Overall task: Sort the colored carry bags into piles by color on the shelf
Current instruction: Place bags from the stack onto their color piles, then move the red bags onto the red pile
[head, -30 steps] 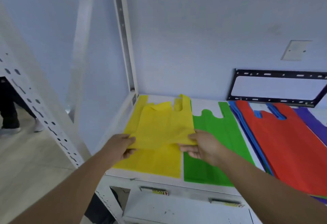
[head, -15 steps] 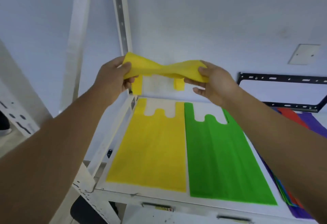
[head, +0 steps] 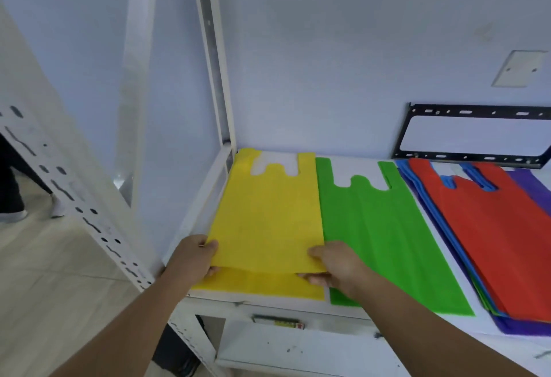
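A yellow carry bag (head: pixel 268 215) lies spread flat on the yellow pile (head: pixel 256 285) at the left end of the white shelf (head: pixel 286 305). My left hand (head: pixel 193 260) pinches its near left corner and my right hand (head: pixel 337 266) pinches its near right corner. A green bag (head: pixel 384 233) lies flat beside the yellow pile. Further right is a mixed stack with a red bag (head: pixel 501 233) on top, blue bags (head: pixel 429 209) and purple bags (head: pixel 533 186) showing beneath.
A white slotted upright (head: pixel 213 57) stands at the shelf's back left corner, another slotted post (head: pixel 74 197) at the front left. A black metal bracket (head: pixel 477 135) leans on the wall behind the stack. A person's legs (head: pixel 12 186) show far left.
The yellow bag was lifted and stretched in the air half a second ago; now it is lowered and spread flat on the yellow pile, both hands still at its near corners.
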`<state>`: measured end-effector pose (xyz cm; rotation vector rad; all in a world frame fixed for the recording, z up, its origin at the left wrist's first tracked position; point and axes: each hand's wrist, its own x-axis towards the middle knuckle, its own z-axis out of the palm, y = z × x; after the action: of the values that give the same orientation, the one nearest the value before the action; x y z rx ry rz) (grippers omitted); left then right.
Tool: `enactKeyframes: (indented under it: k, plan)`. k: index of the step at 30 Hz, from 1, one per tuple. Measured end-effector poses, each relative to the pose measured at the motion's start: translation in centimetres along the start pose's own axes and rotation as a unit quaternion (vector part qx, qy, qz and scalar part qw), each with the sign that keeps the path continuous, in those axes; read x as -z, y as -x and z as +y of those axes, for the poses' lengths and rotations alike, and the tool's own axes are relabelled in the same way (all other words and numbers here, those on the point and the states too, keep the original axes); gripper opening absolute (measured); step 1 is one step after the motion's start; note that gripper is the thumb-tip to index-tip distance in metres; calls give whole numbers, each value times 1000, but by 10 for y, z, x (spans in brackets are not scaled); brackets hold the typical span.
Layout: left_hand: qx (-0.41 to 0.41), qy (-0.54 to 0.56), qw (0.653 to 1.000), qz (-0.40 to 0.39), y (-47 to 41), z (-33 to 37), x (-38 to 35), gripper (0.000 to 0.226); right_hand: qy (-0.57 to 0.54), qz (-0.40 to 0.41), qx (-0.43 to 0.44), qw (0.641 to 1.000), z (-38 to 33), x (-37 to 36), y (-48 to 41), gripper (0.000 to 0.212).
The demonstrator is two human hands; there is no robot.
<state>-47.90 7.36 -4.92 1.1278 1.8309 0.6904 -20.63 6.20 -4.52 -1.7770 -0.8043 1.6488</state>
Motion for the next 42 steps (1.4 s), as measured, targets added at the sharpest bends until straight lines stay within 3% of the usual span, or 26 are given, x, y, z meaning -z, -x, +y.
enactKeyframes:
  k: [2,6,11,15,22,27,32,36,39,41,42]
  plan:
    - [-7,-47,999,-7,4,-3,-1,38,-1,4,0,1000,6,-2,1,18]
    - [-33,-112,993,16,5,0,3,13,-2,-2,2,1000,7,-3,5,19]
    - [-28,-205,978,28,4,-2,2,25,45,-5,15,999,2,-5,12,12]
    - [-96,-291,943,132,16,27,-16,46,184,6,48,982,-8,15,22,30]
    - [-277,-218,936,-17,37,107,-106,13,250,131,96,954,-8,130,43,33]
    - [-324,-223,910,-131,83,140,-196,16,190,218,90,953,24,236,66,24]
    - [-319,-227,892,-226,118,161,-284,29,216,314,93,920,53,336,90,20]
    - [-302,-243,893,-229,140,177,-350,24,233,372,92,894,71,414,98,27]
    - [-253,-223,918,-210,155,187,-393,24,239,354,97,899,78,466,91,19]
    - [-226,-217,932,-182,164,191,-413,10,254,320,97,908,79,489,82,32]
    - [-208,-213,940,-168,165,191,-422,26,258,297,100,914,79,497,77,35]
